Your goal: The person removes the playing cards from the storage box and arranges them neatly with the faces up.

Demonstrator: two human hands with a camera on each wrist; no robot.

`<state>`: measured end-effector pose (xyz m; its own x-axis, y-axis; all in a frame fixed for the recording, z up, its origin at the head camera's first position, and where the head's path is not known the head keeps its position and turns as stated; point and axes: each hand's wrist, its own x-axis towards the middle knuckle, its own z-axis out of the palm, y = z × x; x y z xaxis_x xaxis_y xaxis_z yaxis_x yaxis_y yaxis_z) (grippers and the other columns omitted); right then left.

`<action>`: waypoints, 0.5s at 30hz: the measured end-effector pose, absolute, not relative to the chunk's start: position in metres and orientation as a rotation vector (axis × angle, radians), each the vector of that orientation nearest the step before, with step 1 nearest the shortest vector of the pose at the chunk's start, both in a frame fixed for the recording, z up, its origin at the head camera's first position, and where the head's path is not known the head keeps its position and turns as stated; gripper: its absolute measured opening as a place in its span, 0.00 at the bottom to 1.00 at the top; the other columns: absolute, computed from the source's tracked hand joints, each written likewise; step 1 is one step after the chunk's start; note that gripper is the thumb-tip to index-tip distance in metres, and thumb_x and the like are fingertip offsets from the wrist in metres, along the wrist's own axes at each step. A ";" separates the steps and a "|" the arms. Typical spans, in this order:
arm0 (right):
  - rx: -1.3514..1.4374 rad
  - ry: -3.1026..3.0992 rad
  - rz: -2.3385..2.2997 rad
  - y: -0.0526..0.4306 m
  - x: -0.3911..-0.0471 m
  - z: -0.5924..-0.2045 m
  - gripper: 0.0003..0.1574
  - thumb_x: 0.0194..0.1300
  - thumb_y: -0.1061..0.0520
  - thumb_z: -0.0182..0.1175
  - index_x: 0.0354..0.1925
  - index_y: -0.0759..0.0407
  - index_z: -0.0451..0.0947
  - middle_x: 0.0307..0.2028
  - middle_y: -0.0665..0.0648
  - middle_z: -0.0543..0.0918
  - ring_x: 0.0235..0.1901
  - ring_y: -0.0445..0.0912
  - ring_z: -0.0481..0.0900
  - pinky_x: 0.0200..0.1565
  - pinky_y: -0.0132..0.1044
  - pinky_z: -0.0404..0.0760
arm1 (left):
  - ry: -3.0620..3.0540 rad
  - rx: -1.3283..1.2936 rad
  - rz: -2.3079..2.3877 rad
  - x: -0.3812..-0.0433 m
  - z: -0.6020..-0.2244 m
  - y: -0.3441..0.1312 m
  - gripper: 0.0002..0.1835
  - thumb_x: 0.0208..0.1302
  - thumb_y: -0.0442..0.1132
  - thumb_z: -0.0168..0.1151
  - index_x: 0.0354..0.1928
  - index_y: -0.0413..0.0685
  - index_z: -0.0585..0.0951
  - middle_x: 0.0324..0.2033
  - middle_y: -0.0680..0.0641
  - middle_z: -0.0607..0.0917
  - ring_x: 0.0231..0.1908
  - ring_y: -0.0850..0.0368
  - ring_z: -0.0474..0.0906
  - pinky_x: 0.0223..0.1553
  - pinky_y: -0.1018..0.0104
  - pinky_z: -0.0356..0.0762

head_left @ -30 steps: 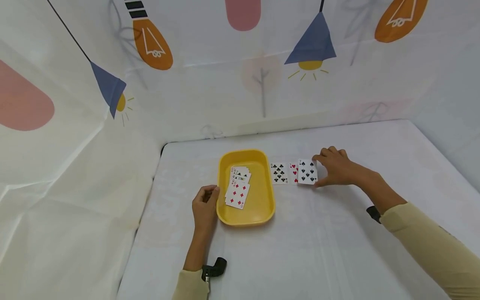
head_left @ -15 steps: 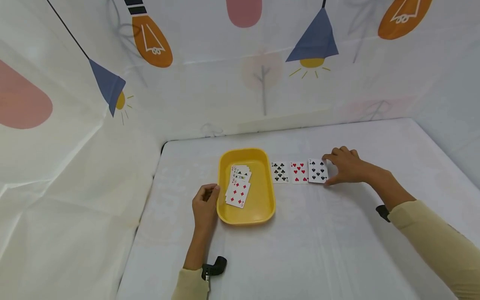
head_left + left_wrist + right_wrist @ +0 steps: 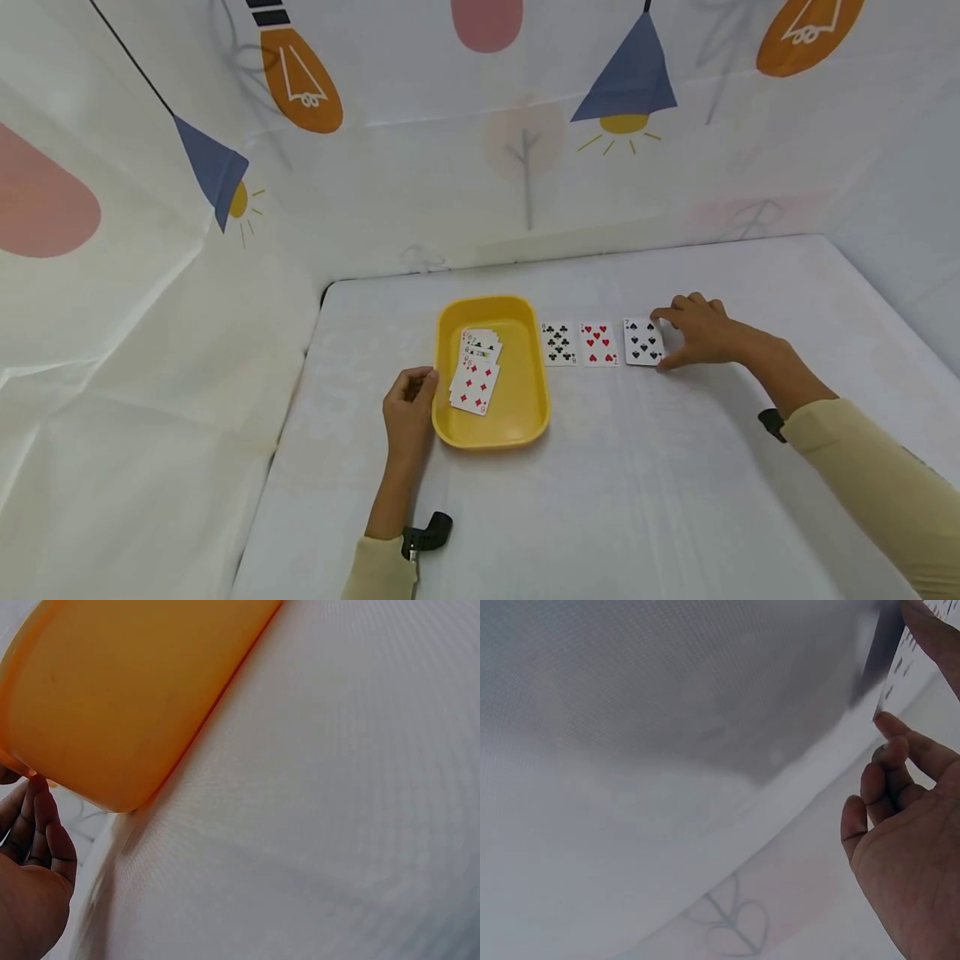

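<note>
My right hand (image 3: 701,331) pinches the seven of spades (image 3: 643,342) between thumb and forefinger at its right edge. In the right wrist view that card (image 3: 909,664) stands edge-on between the fingertips, close over the cloth. To its left lie the seven of hearts (image 3: 599,344) and the eight of clubs (image 3: 558,344), face up in a row. My left hand (image 3: 408,414) grips the left rim of the yellow tray (image 3: 525,417) between thumb and curled fingers. Inside the tray is a fanned pile of cards, with the six of diamonds (image 3: 476,387) on top.
A white cloth covers the table (image 3: 585,500). Behind it and at both sides hang white sheets, the back one (image 3: 420,183) printed with lamps and bulbs. Both wrists wear black straps (image 3: 427,535).
My right hand has carried the seven of spades rightward, off the seven of hearts it overlapped, leaving a gap between them. The left hand stays at the tray's rim.
</note>
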<state>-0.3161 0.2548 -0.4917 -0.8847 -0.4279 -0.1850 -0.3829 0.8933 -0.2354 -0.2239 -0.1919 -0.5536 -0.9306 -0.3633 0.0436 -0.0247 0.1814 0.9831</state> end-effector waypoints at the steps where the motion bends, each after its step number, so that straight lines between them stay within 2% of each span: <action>1: -0.617 2.828 -0.284 0.255 -0.316 -0.492 0.53 0.43 0.38 0.80 0.61 0.63 0.74 0.44 0.60 0.74 0.47 0.58 0.67 0.46 0.58 0.64 | -2.194 0.372 -1.812 -0.224 -0.554 -0.192 0.12 0.68 0.49 0.65 0.44 0.49 0.85 0.38 0.48 0.84 0.38 0.53 0.78 0.39 0.72 0.77; 8: -0.613 2.818 -0.283 0.253 -0.316 -0.494 0.52 0.43 0.41 0.80 0.62 0.63 0.74 0.45 0.61 0.74 0.49 0.59 0.67 0.48 0.58 0.64 | -2.186 0.359 -1.836 -0.224 -0.553 -0.192 0.14 0.69 0.49 0.65 0.45 0.46 0.85 0.38 0.45 0.83 0.38 0.51 0.77 0.39 0.72 0.76; 15: -0.616 2.809 -0.257 0.252 -0.319 -0.497 0.53 0.44 0.42 0.80 0.64 0.62 0.72 0.44 0.61 0.74 0.49 0.60 0.67 0.47 0.58 0.64 | -2.223 0.403 -1.823 -0.223 -0.544 -0.190 0.13 0.71 0.44 0.63 0.48 0.40 0.84 0.40 0.43 0.83 0.39 0.54 0.76 0.39 0.75 0.74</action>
<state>-0.3192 0.2522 -0.4974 -0.8783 -0.4307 -0.2073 -0.3859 0.8949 -0.2243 -0.2233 -0.1903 -0.5444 -0.9337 -0.3580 0.0089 -0.0615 0.1847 0.9809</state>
